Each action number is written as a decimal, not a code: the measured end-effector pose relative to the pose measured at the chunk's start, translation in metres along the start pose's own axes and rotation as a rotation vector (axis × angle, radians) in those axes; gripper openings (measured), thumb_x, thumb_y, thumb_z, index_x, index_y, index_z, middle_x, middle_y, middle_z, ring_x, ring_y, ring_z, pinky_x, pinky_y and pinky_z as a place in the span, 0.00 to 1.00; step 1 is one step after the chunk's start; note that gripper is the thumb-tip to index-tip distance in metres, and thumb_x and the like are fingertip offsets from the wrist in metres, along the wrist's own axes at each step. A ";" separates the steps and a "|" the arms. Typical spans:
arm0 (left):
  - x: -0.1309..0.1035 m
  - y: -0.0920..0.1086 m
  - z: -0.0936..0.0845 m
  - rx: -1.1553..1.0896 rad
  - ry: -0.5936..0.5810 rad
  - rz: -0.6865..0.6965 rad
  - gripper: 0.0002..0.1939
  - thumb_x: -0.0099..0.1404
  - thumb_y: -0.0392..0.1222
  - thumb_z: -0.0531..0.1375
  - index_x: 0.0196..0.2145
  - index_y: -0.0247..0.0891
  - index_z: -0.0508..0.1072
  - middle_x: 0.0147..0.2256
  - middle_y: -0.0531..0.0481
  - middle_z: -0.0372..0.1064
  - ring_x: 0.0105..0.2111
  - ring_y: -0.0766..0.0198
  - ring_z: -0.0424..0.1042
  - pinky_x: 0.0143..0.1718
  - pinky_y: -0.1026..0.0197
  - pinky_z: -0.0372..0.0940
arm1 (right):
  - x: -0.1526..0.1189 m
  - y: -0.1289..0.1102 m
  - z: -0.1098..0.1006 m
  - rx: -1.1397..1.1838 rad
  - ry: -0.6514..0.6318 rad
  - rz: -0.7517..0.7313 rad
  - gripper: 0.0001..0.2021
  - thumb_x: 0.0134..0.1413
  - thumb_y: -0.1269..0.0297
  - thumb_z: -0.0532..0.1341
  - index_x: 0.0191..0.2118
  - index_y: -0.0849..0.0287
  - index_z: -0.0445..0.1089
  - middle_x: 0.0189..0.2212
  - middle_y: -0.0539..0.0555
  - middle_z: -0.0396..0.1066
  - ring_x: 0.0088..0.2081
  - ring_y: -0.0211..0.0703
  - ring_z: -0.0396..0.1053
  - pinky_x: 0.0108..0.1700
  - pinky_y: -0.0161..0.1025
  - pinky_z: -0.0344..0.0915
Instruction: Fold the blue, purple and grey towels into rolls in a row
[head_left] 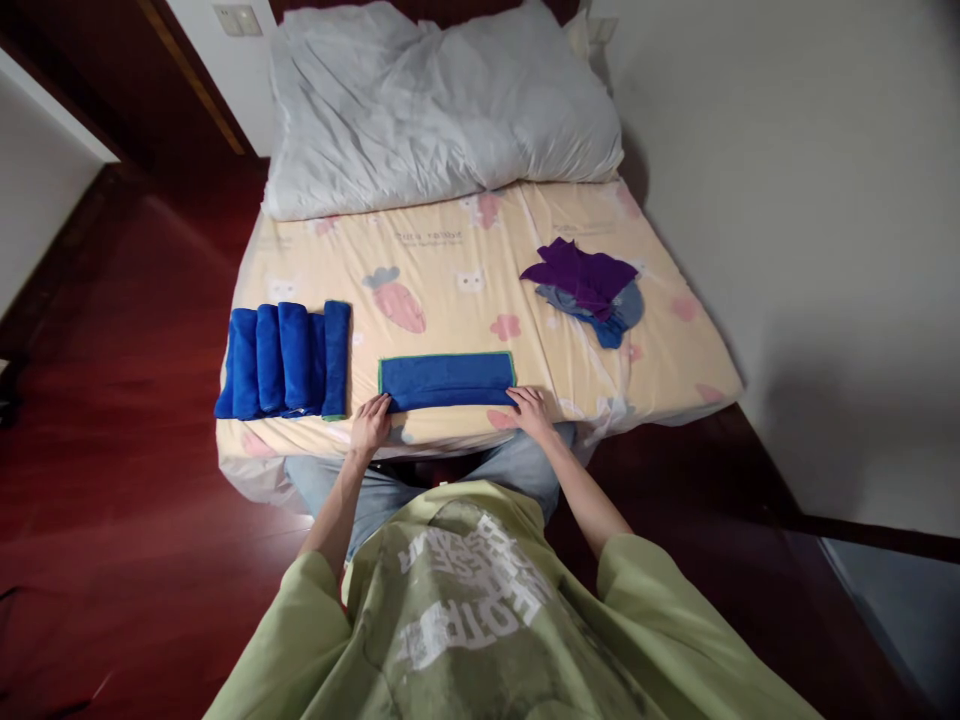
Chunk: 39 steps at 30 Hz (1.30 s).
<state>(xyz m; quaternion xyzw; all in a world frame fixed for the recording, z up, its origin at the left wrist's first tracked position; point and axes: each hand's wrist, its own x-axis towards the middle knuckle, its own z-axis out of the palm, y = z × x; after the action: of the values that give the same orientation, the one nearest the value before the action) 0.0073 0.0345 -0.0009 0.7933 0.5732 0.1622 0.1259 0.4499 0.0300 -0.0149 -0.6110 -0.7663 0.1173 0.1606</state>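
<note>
A blue cloth with a green edge lies flat on the bed in front of me, its near long edge folded or rolled into a narrow strip. My left hand pinches the near left corner of this cloth. At the near right corner, my right hand has its fingers closed on the same edge. Several rolled blue towels lie side by side at the left of the bed. To the right is a loose pile with a purple cloth on top of grey-blue and blue ones.
The bed has a pale yellow sheet with printed carrots and flowers. A large light grey quilt is heaped at its far end. A wall stands at the right, and dark red floor shows at the left.
</note>
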 end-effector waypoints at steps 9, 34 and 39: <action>0.020 -0.022 -0.019 -0.103 -0.069 -0.021 0.21 0.64 0.34 0.53 0.53 0.35 0.75 0.47 0.37 0.76 0.50 0.49 0.73 0.55 0.50 0.67 | 0.008 0.017 -0.016 0.082 -0.047 0.000 0.18 0.59 0.72 0.58 0.53 0.55 0.77 0.48 0.58 0.78 0.54 0.51 0.70 0.59 0.49 0.64; 0.052 -0.028 -0.032 0.049 -0.306 -0.489 0.17 0.70 0.38 0.54 0.54 0.40 0.74 0.48 0.43 0.78 0.53 0.51 0.73 0.51 0.57 0.66 | 0.044 0.042 0.009 0.455 -0.146 0.443 0.11 0.55 0.57 0.64 0.35 0.61 0.76 0.29 0.54 0.75 0.30 0.41 0.69 0.37 0.35 0.67; 0.051 -0.026 -0.033 0.018 -0.277 -0.499 0.17 0.71 0.38 0.54 0.55 0.41 0.72 0.43 0.44 0.79 0.51 0.51 0.74 0.49 0.56 0.66 | 0.048 0.044 0.010 0.499 -0.109 0.424 0.14 0.56 0.53 0.62 0.31 0.60 0.74 0.23 0.51 0.71 0.30 0.41 0.69 0.35 0.34 0.66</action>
<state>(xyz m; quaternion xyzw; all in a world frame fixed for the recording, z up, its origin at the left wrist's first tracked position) -0.0138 0.0914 0.0253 0.6435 0.7294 0.0113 0.2319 0.4756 0.0864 -0.0360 -0.6914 -0.5774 0.3646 0.2360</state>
